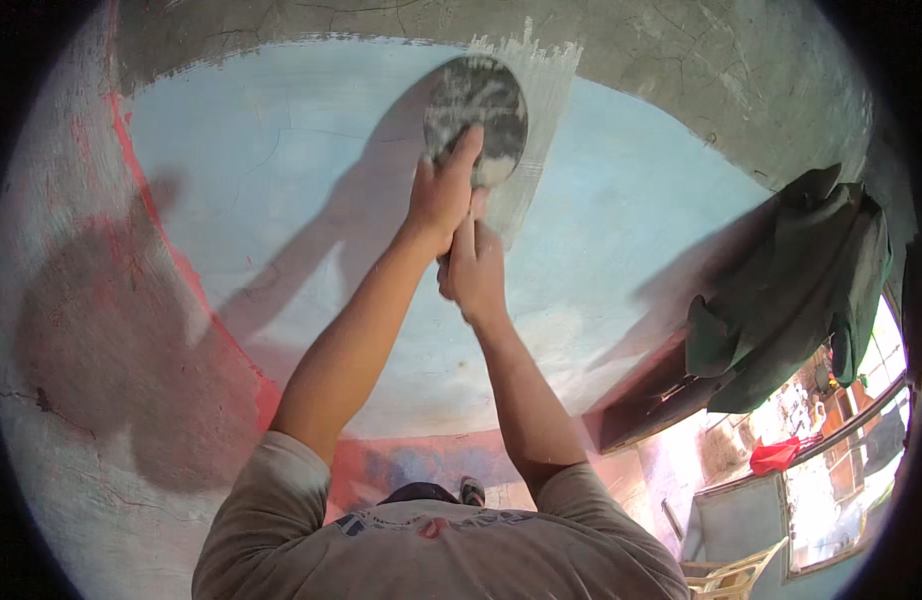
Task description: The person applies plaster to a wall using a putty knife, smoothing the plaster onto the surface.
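Observation:
A round, dark disc-shaped tool (481,100), smeared with pale dust or paste, is up against the wall. My left hand (443,200) is closed at its lower edge, its thumb laid upward over the disc's face. Just below, my right hand (475,272) wraps the tool's lower end, mostly hidden by the fingers. Around the disc runs a grey, streaked strip (544,130) with ragged upper ends, crossing the light blue painted wall (251,150). Whether the disc touches the wall along its whole face, I cannot tell.
Bare grey plaster (681,60) borders the blue paint above. A red painted band (171,240) runs down the left corner. At right hangs a dark green cloth (801,270), near a bright window opening (841,480) and a red cloth (774,456). A pale plastic chair (736,575) stands low right.

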The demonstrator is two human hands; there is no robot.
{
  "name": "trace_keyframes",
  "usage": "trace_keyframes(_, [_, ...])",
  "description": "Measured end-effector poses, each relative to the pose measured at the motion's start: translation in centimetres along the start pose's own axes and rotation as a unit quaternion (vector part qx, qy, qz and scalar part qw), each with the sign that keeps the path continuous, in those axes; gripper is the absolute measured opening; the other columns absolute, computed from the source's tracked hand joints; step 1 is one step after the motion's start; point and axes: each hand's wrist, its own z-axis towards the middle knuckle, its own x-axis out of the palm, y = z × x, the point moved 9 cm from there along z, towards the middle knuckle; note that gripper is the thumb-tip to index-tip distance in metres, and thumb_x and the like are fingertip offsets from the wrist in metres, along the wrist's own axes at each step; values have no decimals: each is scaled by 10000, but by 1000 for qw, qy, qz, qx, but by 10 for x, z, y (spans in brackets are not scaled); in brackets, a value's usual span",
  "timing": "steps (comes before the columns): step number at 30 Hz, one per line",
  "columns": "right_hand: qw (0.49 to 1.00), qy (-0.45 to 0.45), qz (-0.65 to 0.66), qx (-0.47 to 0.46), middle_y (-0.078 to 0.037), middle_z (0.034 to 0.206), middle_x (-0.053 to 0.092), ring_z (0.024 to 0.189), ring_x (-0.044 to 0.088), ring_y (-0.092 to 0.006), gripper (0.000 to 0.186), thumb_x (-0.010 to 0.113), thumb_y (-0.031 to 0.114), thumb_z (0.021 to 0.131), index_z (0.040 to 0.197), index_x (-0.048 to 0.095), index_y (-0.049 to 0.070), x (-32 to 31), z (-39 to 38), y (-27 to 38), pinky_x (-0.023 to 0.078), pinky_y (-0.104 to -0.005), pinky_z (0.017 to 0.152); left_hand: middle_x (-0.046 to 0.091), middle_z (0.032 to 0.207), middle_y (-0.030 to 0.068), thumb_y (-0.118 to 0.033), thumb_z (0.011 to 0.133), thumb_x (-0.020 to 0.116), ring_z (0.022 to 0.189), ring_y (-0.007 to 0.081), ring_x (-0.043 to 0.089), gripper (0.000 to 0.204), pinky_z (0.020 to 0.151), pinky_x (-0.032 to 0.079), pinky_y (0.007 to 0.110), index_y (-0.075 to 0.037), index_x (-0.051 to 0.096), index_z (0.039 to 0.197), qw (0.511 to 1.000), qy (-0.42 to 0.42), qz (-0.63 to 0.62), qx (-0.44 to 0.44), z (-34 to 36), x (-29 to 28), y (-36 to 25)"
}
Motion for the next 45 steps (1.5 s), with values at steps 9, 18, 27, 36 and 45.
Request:
trace_keyframes(9, [989, -28, 73, 125, -98, 627, 566, 539, 556, -165, 470, 402, 353, 1111, 866, 552, -19, 5, -44, -67, 439, -350, 519, 667, 1183, 33, -416, 976, 714, 1028, 164, 613, 485, 860, 510, 333, -58, 640, 1294, 999, 5, 39, 18, -12, -22, 51])
trace_keyframes(18, [961, -1, 50, 273, -146, 682, 622, 598, 629, -266, 478, 360, 388, 1121, 1036, 581, -27, 27, -177, -153, 472, -398, 564, 631, 919, -11, -456, 963, 719, 740, 90, 562, 446, 547, 461, 278, -34, 681, 1103, 993, -37, 32, -103, -83, -92, 171])
trace_keyframes(27, [985, -13, 27, 168, -199, 694, 578, 598, 562, -332, 430, 358, 352, 1118, 987, 557, -5, -8, -41, -46, 457, -453, 610, 664, 1166, 113, -463, 952, 720, 1021, 183, 624, 588, 838, 525, 355, 39, 630, 1243, 998, -18, 48, 26, -11, -14, 45])
trace_keyframes(36, [978, -10, 51, 202, -161, 702, 600, 621, 593, -270, 566, 335, 389, 1111, 1209, 573, -115, -4, -32, -36, 473, -422, 611, 644, 1215, 105, -484, 908, 769, 1040, 201, 629, 720, 755, 573, 345, 31, 543, 1358, 999, 9, 13, 43, -5, -9, 34])
trace_keyframes(45, [995, -70, -26, 61, -241, 757, 633, 692, 644, -377, 505, 374, 367, 1102, 1018, 588, -83, -14, -18, -10, 494, -472, 666, 641, 1140, 30, -437, 937, 747, 941, 135, 606, 508, 682, 551, 311, -41, 643, 1238, 1000, -2, 6, 3, -3, 2, 19])
